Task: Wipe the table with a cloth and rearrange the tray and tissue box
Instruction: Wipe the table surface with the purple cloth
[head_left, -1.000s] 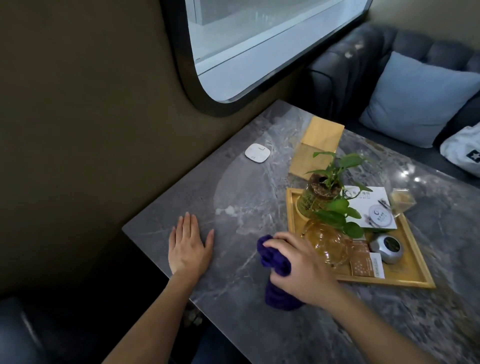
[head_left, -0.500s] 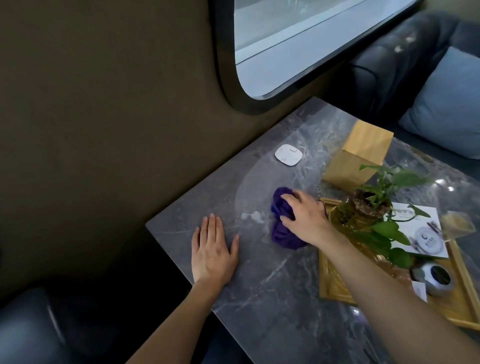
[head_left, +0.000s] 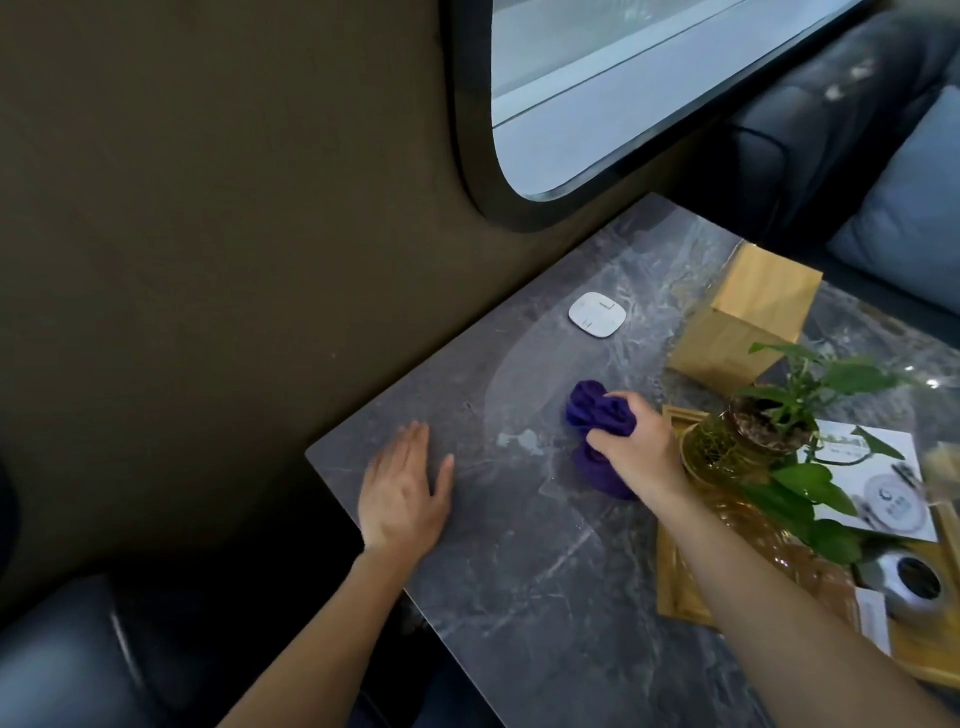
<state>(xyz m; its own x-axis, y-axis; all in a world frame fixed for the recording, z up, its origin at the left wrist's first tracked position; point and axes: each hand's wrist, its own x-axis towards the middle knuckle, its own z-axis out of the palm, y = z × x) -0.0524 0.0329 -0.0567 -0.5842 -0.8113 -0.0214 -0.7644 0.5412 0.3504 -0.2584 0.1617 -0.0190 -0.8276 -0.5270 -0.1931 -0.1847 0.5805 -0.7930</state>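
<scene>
A crumpled purple cloth (head_left: 592, 410) lies on the grey marble table (head_left: 519, 561), and my right hand (head_left: 636, 447) grips it from above, just left of the wooden tray (head_left: 675, 582). The tray holds a potted plant (head_left: 763, 431), a glass teapot, cards and a small round silver device. A wooden tissue box (head_left: 748, 317) stands behind the tray. My left hand (head_left: 402, 493) rests flat on the table near its left corner, fingers apart, holding nothing.
A small white square device (head_left: 596, 314) lies on the table near the wall. A dark wall with a rounded window runs along the table's far side. A dark sofa with a blue cushion (head_left: 914, 208) sits beyond the table.
My right hand has slid the purple cloth from the front edge away from me, along the tray's left side. The left hand has stayed flat. The camera has turned left.
</scene>
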